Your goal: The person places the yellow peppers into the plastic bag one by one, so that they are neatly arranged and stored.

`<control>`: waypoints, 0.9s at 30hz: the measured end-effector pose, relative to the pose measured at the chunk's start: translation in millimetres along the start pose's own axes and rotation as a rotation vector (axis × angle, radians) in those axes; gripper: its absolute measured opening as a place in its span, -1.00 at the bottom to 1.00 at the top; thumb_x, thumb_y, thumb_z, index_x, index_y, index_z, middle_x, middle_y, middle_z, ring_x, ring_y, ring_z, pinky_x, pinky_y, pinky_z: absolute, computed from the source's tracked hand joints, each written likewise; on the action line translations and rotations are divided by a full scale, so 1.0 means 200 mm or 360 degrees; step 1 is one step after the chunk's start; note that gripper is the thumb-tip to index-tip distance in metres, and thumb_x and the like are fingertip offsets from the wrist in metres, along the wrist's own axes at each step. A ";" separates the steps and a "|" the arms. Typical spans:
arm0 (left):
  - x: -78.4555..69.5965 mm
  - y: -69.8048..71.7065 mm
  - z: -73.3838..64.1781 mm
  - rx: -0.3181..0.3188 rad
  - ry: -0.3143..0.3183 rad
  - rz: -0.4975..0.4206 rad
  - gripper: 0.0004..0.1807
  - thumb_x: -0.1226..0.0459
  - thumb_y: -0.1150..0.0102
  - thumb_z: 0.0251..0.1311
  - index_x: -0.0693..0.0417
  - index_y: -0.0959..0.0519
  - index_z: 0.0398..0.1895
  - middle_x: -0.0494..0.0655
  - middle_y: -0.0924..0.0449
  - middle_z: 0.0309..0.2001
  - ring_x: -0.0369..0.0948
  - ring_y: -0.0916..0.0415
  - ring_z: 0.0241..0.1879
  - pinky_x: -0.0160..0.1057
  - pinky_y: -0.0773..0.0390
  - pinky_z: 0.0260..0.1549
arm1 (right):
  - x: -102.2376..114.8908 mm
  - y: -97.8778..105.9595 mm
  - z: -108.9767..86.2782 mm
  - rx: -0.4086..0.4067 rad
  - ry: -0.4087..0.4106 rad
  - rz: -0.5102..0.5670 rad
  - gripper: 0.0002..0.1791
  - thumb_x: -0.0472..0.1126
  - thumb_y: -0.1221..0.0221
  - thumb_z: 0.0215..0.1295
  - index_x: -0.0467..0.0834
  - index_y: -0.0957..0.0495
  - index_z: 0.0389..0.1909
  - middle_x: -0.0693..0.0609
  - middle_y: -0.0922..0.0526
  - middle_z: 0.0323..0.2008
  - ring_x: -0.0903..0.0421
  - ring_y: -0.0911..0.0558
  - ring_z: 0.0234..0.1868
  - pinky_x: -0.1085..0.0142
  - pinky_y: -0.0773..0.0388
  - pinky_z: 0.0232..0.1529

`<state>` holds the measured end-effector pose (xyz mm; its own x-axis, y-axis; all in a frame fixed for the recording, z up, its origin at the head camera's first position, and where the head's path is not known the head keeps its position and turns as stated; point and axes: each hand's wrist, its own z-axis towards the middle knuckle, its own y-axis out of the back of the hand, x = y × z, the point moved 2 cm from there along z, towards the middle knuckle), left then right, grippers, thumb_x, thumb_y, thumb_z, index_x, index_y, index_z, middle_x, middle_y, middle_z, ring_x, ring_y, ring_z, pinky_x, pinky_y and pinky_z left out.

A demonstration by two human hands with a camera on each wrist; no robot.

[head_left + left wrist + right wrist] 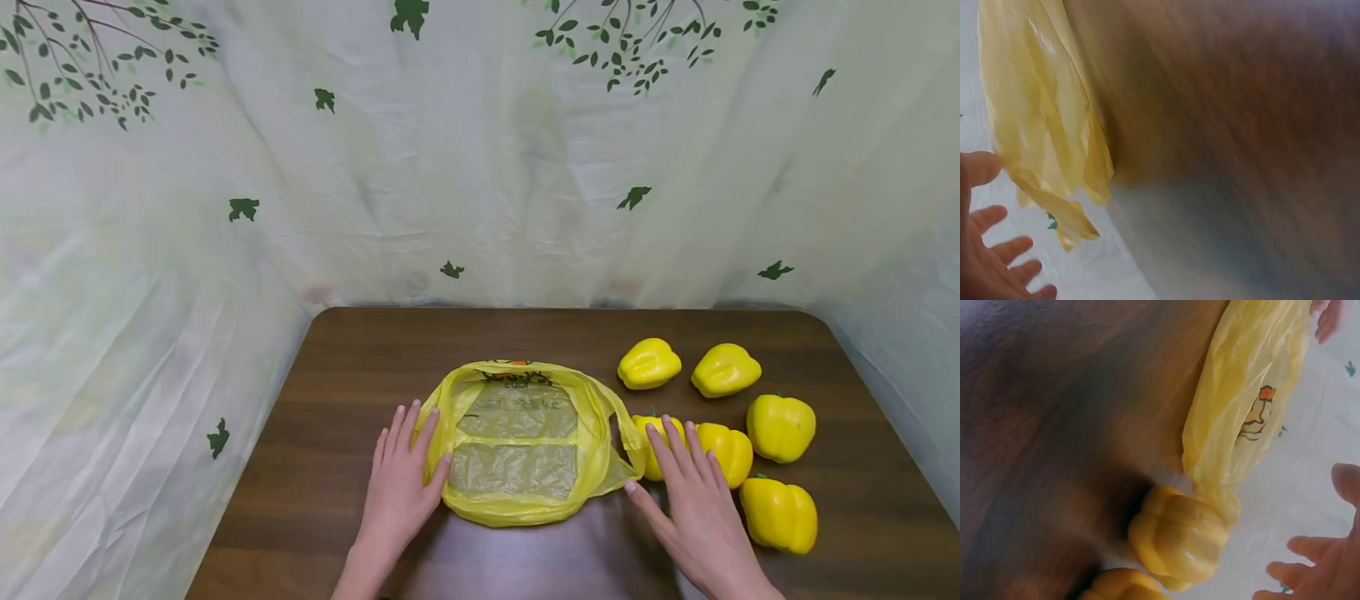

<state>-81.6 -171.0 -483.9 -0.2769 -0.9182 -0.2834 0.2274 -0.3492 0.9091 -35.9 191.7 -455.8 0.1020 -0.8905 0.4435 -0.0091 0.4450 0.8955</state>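
A yellow plastic bag (510, 510) stands on the table with its mouth spread wide, its handle loop reaching to the right. My left hand (401, 479) is beside the bag's left side, fingers extended and the thumb near the rim. In the left wrist view, those fingers are spread next to the crinkled bag (1041, 106). With straight fingers, my right hand (697, 508) hovers at the bag's right handle, overlapping two yellow bell peppers (725, 454). Below the bag's edge in the right wrist view is one bell pepper (1179, 534), apart from the fingers.
More yellow bell peppers sit on the right of the brown table (360, 350): two at the back (649, 364) and two along the right (781, 428). A pale curtain (480, 167) with leaf prints hangs behind and at the sides.
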 end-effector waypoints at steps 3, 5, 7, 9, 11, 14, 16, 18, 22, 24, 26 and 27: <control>0.02 -0.01 0.02 -0.0026 -0.0036 -0.0083 -0.30 0.14 -0.28 0.19 0.04 -0.36 0.41 0.15 -0.19 0.44 0.10 -0.02 0.45 0.24 -0.10 0.28 | -0.01 0.00 -0.01 -0.0038 0.0001 0.0017 -0.12 0.25 -0.06 0.38 -0.14 -0.04 0.54 -0.18 0.05 0.53 -0.15 0.25 0.53 -0.23 0.29 0.38; 0.03 -0.02 0.03 -0.0033 -0.0046 -0.0143 -0.32 0.17 -0.31 0.17 0.06 -0.39 0.38 0.18 -0.23 0.42 0.11 -0.06 0.44 0.24 -0.12 0.27 | -0.01 0.01 -0.01 -0.0045 -0.0015 0.0035 -0.12 0.25 -0.06 0.38 -0.14 -0.04 0.54 -0.18 0.04 0.53 -0.16 0.24 0.53 -0.23 0.29 0.38; 0.04 -0.03 0.03 -0.0032 -0.0055 -0.0199 -0.34 0.19 -0.32 0.16 0.08 -0.41 0.36 0.19 -0.26 0.39 0.11 -0.08 0.43 0.24 -0.14 0.27 | -0.02 0.01 -0.02 -0.0042 -0.0038 0.0052 -0.12 0.25 -0.05 0.38 -0.15 -0.04 0.54 -0.18 0.04 0.53 -0.17 0.23 0.53 -0.24 0.29 0.37; 0.05 -0.04 0.04 -0.0032 -0.0052 -0.0282 -0.37 0.23 -0.32 0.16 0.08 -0.44 0.33 0.18 -0.31 0.37 0.11 -0.11 0.42 0.21 -0.16 0.27 | -0.03 0.01 -0.03 -0.0049 -0.0052 0.0070 -0.12 0.25 -0.05 0.38 -0.16 -0.05 0.53 -0.18 0.04 0.53 -0.18 0.22 0.52 -0.25 0.28 0.37; 0.06 -0.05 0.04 -0.0032 -0.0042 -0.0379 -0.41 0.28 -0.31 0.17 0.10 -0.46 0.31 0.16 -0.34 0.35 0.10 -0.14 0.40 0.18 -0.19 0.27 | -0.04 0.01 -0.03 -0.0064 -0.0054 0.0082 -0.12 0.25 -0.05 0.39 -0.18 -0.07 0.52 -0.18 0.03 0.53 -0.19 0.20 0.52 -0.26 0.27 0.36; 0.07 -0.05 0.06 -0.0053 -0.0032 -0.0519 -0.45 0.36 -0.31 0.15 0.12 -0.51 0.26 0.09 -0.39 0.31 0.06 -0.20 0.37 0.11 -0.24 0.27 | -0.05 0.01 -0.04 -0.0100 -0.0054 0.0096 -0.13 0.24 -0.06 0.38 -0.20 -0.10 0.51 -0.20 -0.01 0.51 -0.21 0.16 0.52 -0.26 0.24 0.36; 0.08 -0.06 0.06 -0.0088 -0.0049 -0.0571 -0.47 0.41 -0.32 0.12 0.17 -0.53 0.23 0.07 -0.43 0.28 0.03 -0.26 0.33 0.08 -0.29 0.24 | -0.06 0.01 -0.05 -0.0123 -0.0051 0.0111 -0.14 0.23 -0.06 0.38 -0.22 -0.11 0.50 -0.22 -0.03 0.50 -0.23 0.14 0.51 -0.27 0.24 0.36; 0.09 -0.07 0.07 -0.0136 -0.0076 -0.0603 -0.48 0.46 -0.34 0.08 0.21 -0.55 0.18 0.07 -0.48 0.23 0.02 -0.32 0.28 0.05 -0.33 0.20 | -0.07 0.01 -0.05 -0.0148 -0.0047 0.0129 -0.15 0.20 -0.08 0.39 -0.23 -0.12 0.49 -0.25 -0.05 0.49 -0.26 0.12 0.50 -0.25 0.24 0.37; 0.09 -0.08 0.08 -0.0187 -0.0099 -0.0644 -0.49 0.53 -0.35 0.02 0.26 -0.58 0.13 0.10 -0.53 0.17 0.03 -0.42 0.18 0.03 -0.42 0.12 | -0.09 0.01 -0.07 -0.0197 -0.0037 0.0184 -0.18 0.14 -0.12 0.39 -0.25 -0.13 0.48 -0.29 -0.10 0.47 -0.29 0.07 0.48 -0.21 0.21 0.38; 0.09 -0.08 0.08 -0.0177 -0.0087 -0.0676 -0.50 0.56 -0.34 0.01 0.26 -0.59 0.11 0.12 -0.54 0.15 0.04 -0.45 0.17 0.04 -0.41 0.12 | -0.10 0.02 -0.08 -0.0220 -0.0046 0.0216 -0.19 0.11 -0.14 0.39 -0.26 -0.15 0.48 -0.30 -0.12 0.46 -0.31 0.05 0.47 -0.22 0.18 0.37; 0.09 -0.09 0.08 -0.0162 -0.0073 -0.0708 -0.50 0.58 -0.32 0.01 0.26 -0.60 0.10 0.14 -0.55 0.14 0.06 -0.46 0.16 0.07 -0.39 0.14 | -0.11 0.03 -0.08 -0.0239 -0.0060 0.0247 -0.20 0.08 -0.15 0.39 -0.26 -0.16 0.47 -0.30 -0.13 0.45 -0.31 0.02 0.46 -0.23 0.14 0.36; 0.09 -0.09 0.08 -0.0152 -0.0066 -0.0725 -0.51 0.59 -0.31 0.02 0.26 -0.60 0.10 0.15 -0.55 0.14 0.07 -0.46 0.17 0.07 -0.39 0.14 | -0.12 0.03 -0.09 -0.0252 -0.0065 0.0262 -0.21 0.07 -0.16 0.38 -0.26 -0.17 0.46 -0.30 -0.14 0.45 -0.32 0.00 0.46 -0.24 0.12 0.36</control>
<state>-105.6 -178.6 -500.1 -0.4049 -0.6600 -0.6329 0.1584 -0.7323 0.6623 -20.7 216.6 -461.4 0.0716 -0.8063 0.5872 0.1346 0.5911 0.7953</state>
